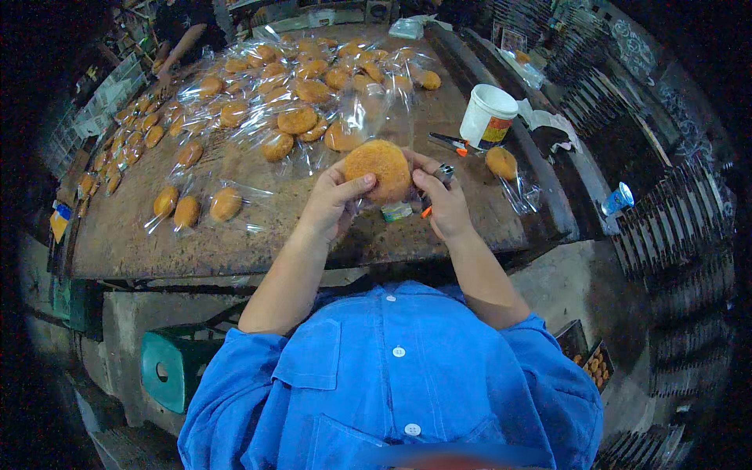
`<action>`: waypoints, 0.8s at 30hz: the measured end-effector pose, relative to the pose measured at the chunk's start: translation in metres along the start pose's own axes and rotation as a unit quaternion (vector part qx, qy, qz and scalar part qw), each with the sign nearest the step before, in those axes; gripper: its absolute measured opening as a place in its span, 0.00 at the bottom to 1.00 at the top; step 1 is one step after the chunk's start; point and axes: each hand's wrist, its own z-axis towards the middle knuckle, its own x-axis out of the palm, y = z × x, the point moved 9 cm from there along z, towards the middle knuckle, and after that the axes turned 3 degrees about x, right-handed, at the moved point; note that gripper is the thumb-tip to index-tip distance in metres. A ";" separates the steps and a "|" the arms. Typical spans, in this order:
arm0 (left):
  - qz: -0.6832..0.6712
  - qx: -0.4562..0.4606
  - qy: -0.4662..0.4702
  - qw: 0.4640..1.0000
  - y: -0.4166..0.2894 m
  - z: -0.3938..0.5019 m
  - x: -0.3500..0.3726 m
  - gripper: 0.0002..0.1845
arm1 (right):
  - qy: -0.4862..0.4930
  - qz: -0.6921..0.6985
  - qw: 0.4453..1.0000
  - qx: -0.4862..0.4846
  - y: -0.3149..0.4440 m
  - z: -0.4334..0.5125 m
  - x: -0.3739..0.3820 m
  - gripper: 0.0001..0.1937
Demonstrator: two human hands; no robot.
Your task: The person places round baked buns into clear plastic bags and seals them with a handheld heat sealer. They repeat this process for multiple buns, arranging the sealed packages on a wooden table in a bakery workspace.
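A round golden-brown bun [378, 170] is held up above the table between both hands, with clear plastic film showing around it. My left hand [333, 200] grips its left side, thumb on the near face. My right hand [442, 197] has the right side, thumb and fingers at the edge. By the right hand shows a small tool with a metal end [446, 171] and an orange tip; whether the hand holds it or it lies behind, I cannot tell. Under the bun, a small green-and-white packet [397, 211] rests on the worn table [264, 247].
Many bagged buns [297, 120] heap across the table's far half. Three bagged buns [225, 204] lie front left, another [501, 163] at right. Beside a white bucket [489, 114] lies a black-and-orange tool [451, 141]. Another person's arm [182, 50] reaches in far left. A green stool [163, 368] stands below.
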 end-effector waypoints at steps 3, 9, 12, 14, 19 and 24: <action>0.029 0.083 -0.045 0.995 -0.011 -0.003 -0.007 0.22 | -0.053 -0.117 0.991 -0.042 0.002 0.000 -0.009 0.13; 0.021 0.077 -0.050 0.996 -0.016 -0.004 -0.010 0.16 | -0.051 -0.096 0.994 -0.002 -0.014 0.001 -0.017 0.06; -0.003 0.025 -0.085 0.996 -0.007 -0.005 -0.016 0.14 | -0.032 -0.141 0.990 0.001 -0.017 0.002 -0.011 0.06; -0.018 0.017 -0.161 0.987 0.003 -0.009 -0.025 0.14 | -0.054 -0.280 0.950 -0.126 0.007 -0.002 -0.002 0.08; 0.081 0.114 -0.104 0.985 0.001 -0.010 -0.011 0.16 | -0.054 -0.424 0.847 -0.315 0.032 -0.026 0.033 0.16; 0.224 0.292 -0.057 0.928 -0.037 -0.012 0.000 0.31 | 0.022 -0.244 0.962 -0.120 -0.004 -0.012 0.028 0.14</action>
